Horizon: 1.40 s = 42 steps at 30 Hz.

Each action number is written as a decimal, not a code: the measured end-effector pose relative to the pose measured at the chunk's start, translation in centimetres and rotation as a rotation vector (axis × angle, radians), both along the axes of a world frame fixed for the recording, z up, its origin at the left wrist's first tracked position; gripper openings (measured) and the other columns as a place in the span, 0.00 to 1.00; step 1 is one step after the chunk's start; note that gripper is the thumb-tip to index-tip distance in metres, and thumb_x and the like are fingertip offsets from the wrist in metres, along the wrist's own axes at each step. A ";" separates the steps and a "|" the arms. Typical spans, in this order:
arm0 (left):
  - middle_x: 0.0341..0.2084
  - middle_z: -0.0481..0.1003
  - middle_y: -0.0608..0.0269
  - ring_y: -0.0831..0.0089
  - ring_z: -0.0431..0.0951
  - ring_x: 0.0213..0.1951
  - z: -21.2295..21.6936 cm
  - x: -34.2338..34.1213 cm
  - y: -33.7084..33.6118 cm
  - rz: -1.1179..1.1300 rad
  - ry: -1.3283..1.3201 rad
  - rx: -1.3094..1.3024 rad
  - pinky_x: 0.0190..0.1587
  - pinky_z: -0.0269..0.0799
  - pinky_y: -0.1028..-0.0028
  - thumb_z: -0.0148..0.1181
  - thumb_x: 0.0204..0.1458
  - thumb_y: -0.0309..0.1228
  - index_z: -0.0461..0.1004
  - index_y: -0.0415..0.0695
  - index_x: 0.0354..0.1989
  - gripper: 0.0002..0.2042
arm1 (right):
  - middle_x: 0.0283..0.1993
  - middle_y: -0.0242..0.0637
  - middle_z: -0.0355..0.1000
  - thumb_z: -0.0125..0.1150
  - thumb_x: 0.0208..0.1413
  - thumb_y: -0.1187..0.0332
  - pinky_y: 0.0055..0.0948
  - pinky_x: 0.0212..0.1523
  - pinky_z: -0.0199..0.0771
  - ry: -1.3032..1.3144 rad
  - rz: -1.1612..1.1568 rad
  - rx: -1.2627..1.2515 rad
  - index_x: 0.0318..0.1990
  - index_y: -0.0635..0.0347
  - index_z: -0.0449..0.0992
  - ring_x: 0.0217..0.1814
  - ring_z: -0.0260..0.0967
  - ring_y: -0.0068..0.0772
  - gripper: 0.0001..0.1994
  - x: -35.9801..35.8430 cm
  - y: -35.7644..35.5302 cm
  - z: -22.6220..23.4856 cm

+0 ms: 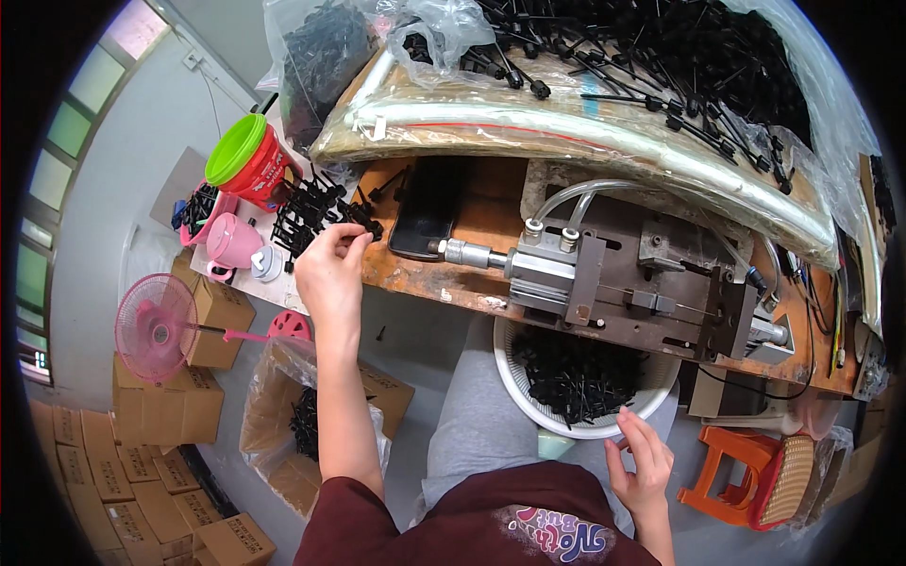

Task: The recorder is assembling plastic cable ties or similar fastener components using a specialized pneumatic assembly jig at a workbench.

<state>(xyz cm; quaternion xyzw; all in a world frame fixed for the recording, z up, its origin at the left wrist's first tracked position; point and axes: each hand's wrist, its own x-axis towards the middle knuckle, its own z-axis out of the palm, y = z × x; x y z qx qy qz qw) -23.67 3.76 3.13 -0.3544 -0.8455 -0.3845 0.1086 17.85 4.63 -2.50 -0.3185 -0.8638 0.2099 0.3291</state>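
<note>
My left hand (332, 269) reaches over the left end of the bench, its thumb and fingers pinched together. At the fingertips is a small black plastic part (375, 229), beside a pile of black stemmed parts (311, 209). My right hand (644, 464) hangs at the near rim of a white basket (505, 373), thumb and forefinger apart with nothing seen between them. Black stemmed parts (585, 377) fill the basket, which rests at my lap. Above it, a metal pneumatic clamping fixture (604, 283) with clear hoses is mounted on the bench.
A dark phone (422, 222) lies left of the fixture. Behind stands a plastic-lined tray (472, 132) heaped with black parts. At left are a red bucket (260, 174), a pink cup (231, 241) and a pink fan (156, 327). An orange stool (727, 472) stands at lower right.
</note>
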 end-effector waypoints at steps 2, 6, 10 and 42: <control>0.22 0.80 0.59 0.77 0.80 0.26 -0.1 -0.2 0.6 0.028 0.106 -0.111 0.32 0.72 0.78 0.70 0.46 0.26 0.83 0.39 0.32 0.07 | 0.50 0.50 0.77 0.69 0.44 0.81 0.27 0.30 0.77 -0.041 -0.048 -0.061 0.50 0.68 0.76 0.29 0.77 0.33 0.21 0.7 -0.9 -0.2; 0.24 0.81 0.58 0.66 0.82 0.27 -0.6 -1.0 1.0 0.072 0.128 -0.275 0.33 0.74 0.70 0.70 0.44 0.29 0.84 0.42 0.32 0.08 | 0.49 0.49 0.77 0.68 0.44 0.80 0.29 0.30 0.77 -0.090 -0.104 -0.068 0.49 0.68 0.77 0.28 0.76 0.35 0.20 2.2 -1.8 -0.6; 0.26 0.82 0.58 0.62 0.82 0.29 0.1 -1.1 1.5 0.076 0.110 -0.293 0.34 0.74 0.68 0.70 0.43 0.31 0.84 0.44 0.34 0.09 | 0.49 0.50 0.77 0.67 0.46 0.81 0.28 0.29 0.76 -0.109 -0.154 -0.093 0.50 0.68 0.76 0.28 0.76 0.35 0.20 3.4 -2.6 -0.8; 0.33 0.78 0.57 0.60 0.78 0.42 -8.6 32.7 -5.4 -2.030 -0.366 -0.497 0.45 0.75 0.64 0.63 0.55 0.40 0.79 0.41 0.37 0.14 | 0.54 0.38 0.76 0.69 0.54 0.70 0.30 0.54 0.72 0.238 -0.548 -1.125 0.51 0.63 0.79 0.52 0.73 0.27 0.17 14.5 -23.7 -5.0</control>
